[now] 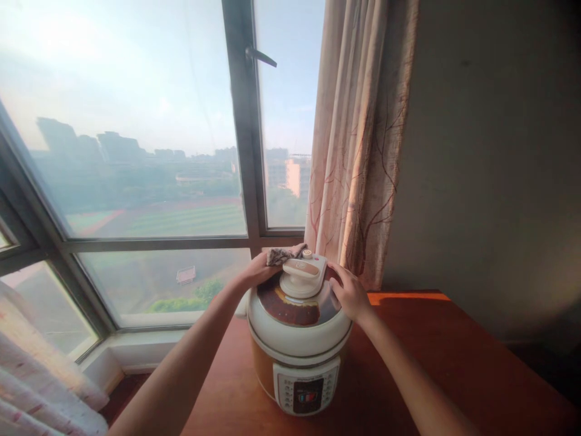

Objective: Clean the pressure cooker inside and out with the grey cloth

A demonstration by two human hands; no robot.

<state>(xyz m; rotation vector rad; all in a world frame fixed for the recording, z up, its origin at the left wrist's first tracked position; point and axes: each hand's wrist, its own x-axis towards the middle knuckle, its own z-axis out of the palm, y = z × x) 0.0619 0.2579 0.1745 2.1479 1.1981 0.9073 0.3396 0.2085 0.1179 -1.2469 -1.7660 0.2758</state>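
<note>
An electric pressure cooker (299,351) with a cream rim, brown lid and front control panel stands on a reddish wooden table (454,363). My left hand (256,271) is closed on a patterned cloth (284,254) and presses it against the far left side of the lid, beside the cream lid handle (303,275). My right hand (349,293) rests with its fingers flat on the right side of the lid, holding nothing.
A large window (149,151) with a dark frame fills the left and centre, its latch handle (261,56) high up. A patterned curtain (358,139) hangs just behind the cooker. A grey wall (499,151) stands at right. Pale fabric (36,375) lies at bottom left.
</note>
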